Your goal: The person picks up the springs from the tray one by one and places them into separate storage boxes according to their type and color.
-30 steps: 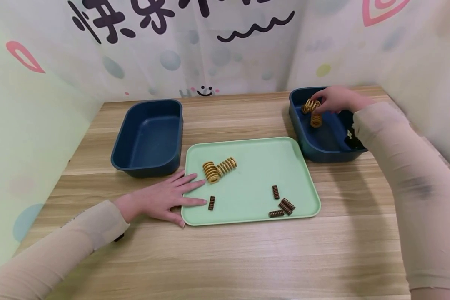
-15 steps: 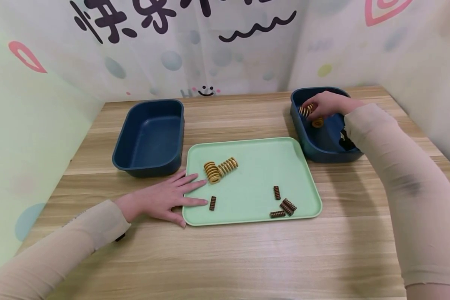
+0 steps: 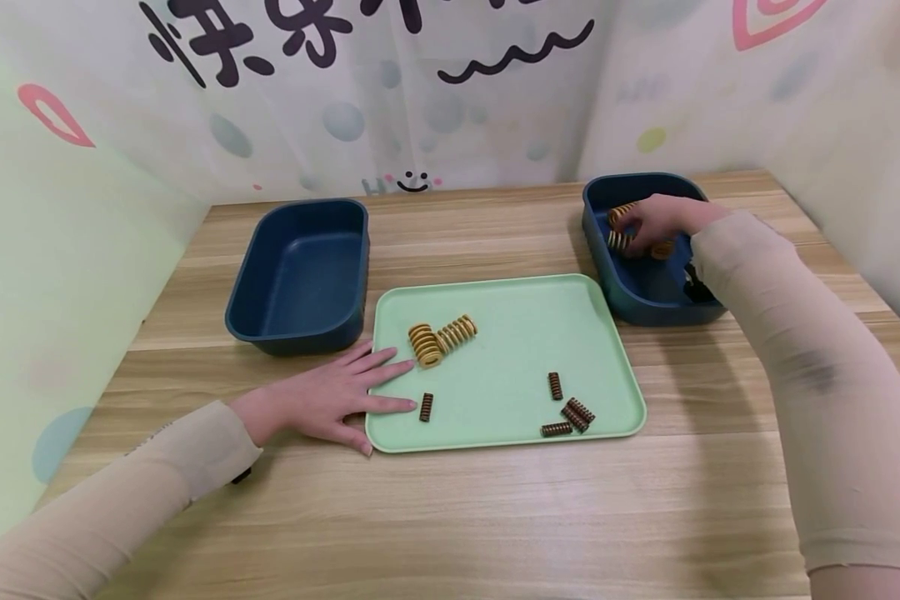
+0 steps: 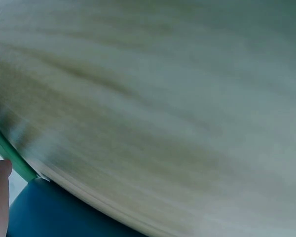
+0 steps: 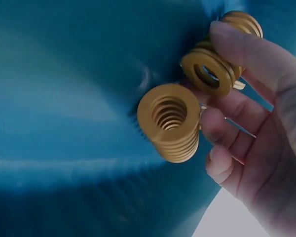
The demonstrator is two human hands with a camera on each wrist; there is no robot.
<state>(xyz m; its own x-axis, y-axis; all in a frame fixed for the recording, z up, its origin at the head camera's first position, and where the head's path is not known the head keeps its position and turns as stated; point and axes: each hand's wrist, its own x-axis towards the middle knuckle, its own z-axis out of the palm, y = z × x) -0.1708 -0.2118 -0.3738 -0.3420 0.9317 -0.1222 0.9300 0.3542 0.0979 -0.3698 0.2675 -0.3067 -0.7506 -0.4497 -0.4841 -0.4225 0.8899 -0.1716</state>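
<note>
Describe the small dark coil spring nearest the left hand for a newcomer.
On the wooden table sits a pale green rectangular tray. At its lower left, beside the left hand, lies the small dark brown coil spring. It lies alone; four similar dark springs sit lower right.

1. A small, screened work booth, by the look of it; the wider room lies out of sight, so its kind cannot be told.
2. A pale brown wood-grain table (image 3: pixel 495 517) reaches back to a white fabric backdrop (image 3: pixel 487 137) printed with black characters and pastel dots.
3. A pale green patterned screen (image 3: pixel 82 217) closes off the left side.
4. Gold-coloured coil springs (image 3: pixel 424 345) and small dark-brown coil springs (image 3: pixel 557 429) on a flat mint-green rectangular tray (image 3: pixel 517 333) lend a workshop note.
</note>
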